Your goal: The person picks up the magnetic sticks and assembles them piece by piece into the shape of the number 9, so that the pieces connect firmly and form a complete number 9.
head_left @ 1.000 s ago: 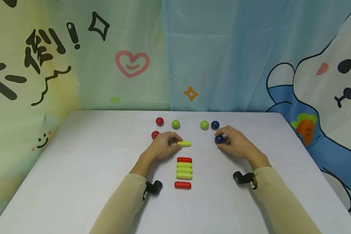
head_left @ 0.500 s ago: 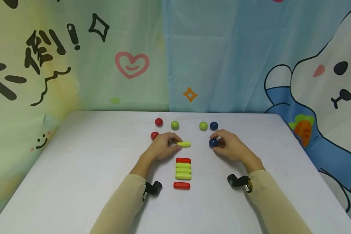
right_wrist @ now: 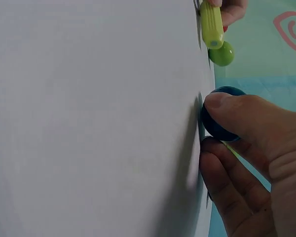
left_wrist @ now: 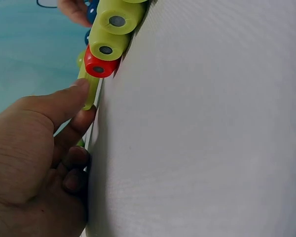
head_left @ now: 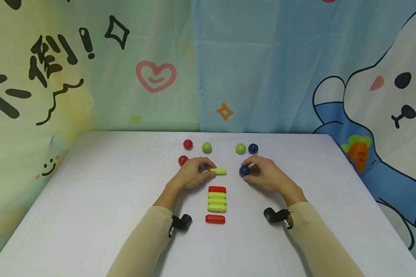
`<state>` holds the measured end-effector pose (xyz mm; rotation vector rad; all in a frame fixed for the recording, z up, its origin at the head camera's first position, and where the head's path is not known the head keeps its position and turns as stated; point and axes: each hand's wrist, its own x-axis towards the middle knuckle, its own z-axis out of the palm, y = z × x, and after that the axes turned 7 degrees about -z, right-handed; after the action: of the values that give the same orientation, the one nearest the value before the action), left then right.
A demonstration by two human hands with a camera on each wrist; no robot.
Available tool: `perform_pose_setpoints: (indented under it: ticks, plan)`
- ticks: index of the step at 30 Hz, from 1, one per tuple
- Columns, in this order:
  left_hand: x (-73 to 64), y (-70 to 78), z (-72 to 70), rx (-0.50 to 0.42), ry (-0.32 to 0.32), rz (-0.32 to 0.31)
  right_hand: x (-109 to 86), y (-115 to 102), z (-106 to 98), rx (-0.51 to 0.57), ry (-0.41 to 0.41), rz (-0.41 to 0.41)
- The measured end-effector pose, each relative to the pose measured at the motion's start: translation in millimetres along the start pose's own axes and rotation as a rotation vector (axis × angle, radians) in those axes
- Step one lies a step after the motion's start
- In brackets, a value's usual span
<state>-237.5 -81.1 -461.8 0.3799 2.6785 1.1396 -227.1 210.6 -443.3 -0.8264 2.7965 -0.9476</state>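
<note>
My left hand (head_left: pixel 193 174) pinches one end of a yellow-green rod (head_left: pixel 220 171), which lies sideways with its free end pointing right. Across from it, my right hand (head_left: pixel 266 175) grips a dark blue ball (head_left: pixel 244 171) between thumb and fingers. A short gap separates ball and rod. In the right wrist view the thumb covers part of the blue ball (right_wrist: pixel 218 118), low over the table. Nearer the body, a red rod (head_left: pixel 217 189) tops a row of several yellow-green rods (head_left: pixel 217 201). Grey discs show in the rod ends in the left wrist view.
A separate red rod (head_left: pixel 215 219) lies below the row. Along the back of the white table (head_left: pixel 90 200) sit a red ball (head_left: pixel 188 144), two green balls (head_left: pixel 207 147) and another blue ball (head_left: pixel 253 149). A second red ball (head_left: pixel 182 160) is beside the left hand.
My right hand has slid left with the blue ball, narrowing the gap to the yellow-green rod. The left hand and its rod have stayed in place.
</note>
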Motion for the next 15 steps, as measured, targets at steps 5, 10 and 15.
perform_pose_setpoints:
  ticks: [5, 10, 15]
  plan:
    - [0.7, -1.2, 1.2, -0.003, -0.002, -0.007, 4.3, -6, 4, 0.017, -0.024, 0.022]
    - [0.3, -1.0, 1.3, -0.004, -0.007, -0.009, 7.6, -10, 11, 0.042, -0.022, 0.004]
    - [0.1, 0.0, 1.0, -0.012, -0.007, -0.005, 9.7, -12, 15, 0.045, -0.019, 0.009]
